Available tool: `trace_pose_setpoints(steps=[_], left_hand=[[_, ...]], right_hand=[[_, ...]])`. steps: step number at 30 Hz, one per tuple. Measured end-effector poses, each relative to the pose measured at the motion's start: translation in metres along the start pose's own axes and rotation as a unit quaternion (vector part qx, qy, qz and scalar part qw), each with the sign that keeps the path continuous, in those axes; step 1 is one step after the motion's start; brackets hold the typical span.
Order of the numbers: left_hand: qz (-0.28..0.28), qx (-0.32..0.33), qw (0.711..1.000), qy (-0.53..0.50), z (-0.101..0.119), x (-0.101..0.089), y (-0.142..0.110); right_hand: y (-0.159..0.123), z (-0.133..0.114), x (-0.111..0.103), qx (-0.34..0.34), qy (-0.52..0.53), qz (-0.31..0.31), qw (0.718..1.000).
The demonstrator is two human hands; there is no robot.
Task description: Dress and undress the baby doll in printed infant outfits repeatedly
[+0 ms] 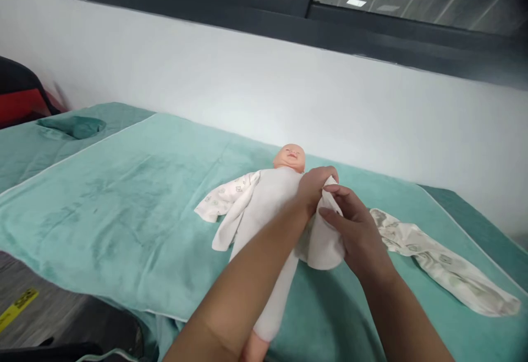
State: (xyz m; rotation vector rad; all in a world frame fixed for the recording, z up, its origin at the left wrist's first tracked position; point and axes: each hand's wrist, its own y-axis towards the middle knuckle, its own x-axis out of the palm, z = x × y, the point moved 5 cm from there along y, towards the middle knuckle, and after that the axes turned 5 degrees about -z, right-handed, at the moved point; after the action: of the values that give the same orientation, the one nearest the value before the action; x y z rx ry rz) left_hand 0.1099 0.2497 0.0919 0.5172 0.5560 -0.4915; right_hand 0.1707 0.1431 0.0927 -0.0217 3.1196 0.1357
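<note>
A baby doll (277, 191) lies on its back, its head toward the wall and a bare foot toward me. Its body is white. A white printed baby shirt (226, 199) covers the doll's arm on the left of the view and spreads open beside the body. On the other side, my left hand (317, 186) is closed on the shirt by the doll's shoulder. My right hand (358, 229) pinches the same part between thumb and fingers, and the cloth hangs below. The doll's arm on this side is hidden by my hands and the fabric.
White printed baby pants (445, 263) lie to the right. A green sheet (124, 197) covers the table, with a hole (74, 125) at the far left. Behind stand a white wall (231, 87) and a dark window frame (247, 12). A red and black chair (22, 98) is at left.
</note>
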Motion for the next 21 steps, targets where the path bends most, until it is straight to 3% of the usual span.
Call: trace_pose_setpoints(steps=[2, 5, 7, 9, 11, 12, 15, 17, 21], left_hand=[[0.021, 0.013, 1.0, -0.007, -0.002, -0.024, -0.008], [0.115, -0.021, 0.992, 0.041, -0.013, -0.065, -0.032], [0.165, -0.068, 0.98, 0.091, -0.024, -0.087, -0.059], [0.185, -0.115, 0.963, 0.16, -0.034, -0.099, -0.094], [0.177, -0.166, 0.945, 0.221, -0.044, -0.104, -0.13], [0.156, -0.199, 0.938, 0.237, -0.05, -0.102, -0.148], [0.081, -0.269, 0.93, 0.238, -0.065, -0.09, -0.184], [0.059, -0.282, 0.932, 0.22, -0.07, -0.082, -0.194], [0.082, -0.295, 0.937, 0.168, -0.072, -0.088, -0.186]], right_hand=[[-0.005, -0.004, 0.003, -0.011, -0.08, 0.013, 0.997], [-0.012, -0.01, 0.014, -0.023, -0.164, 0.016, 0.986], [-0.017, -0.012, 0.031, -0.017, -0.22, -0.037, 0.975], [-0.025, -0.007, 0.051, 0.017, -0.267, -0.137, 0.954], [-0.033, -0.001, 0.064, 0.05, -0.275, -0.215, 0.936], [-0.036, 0.0, 0.065, 0.057, -0.264, -0.221, 0.937], [-0.034, -0.005, 0.056, 0.052, -0.222, -0.135, 0.964], [-0.028, -0.011, 0.049, 0.04, -0.219, -0.07, 0.972], [-0.007, -0.016, 0.046, -0.031, -0.32, 0.013, 0.947]])
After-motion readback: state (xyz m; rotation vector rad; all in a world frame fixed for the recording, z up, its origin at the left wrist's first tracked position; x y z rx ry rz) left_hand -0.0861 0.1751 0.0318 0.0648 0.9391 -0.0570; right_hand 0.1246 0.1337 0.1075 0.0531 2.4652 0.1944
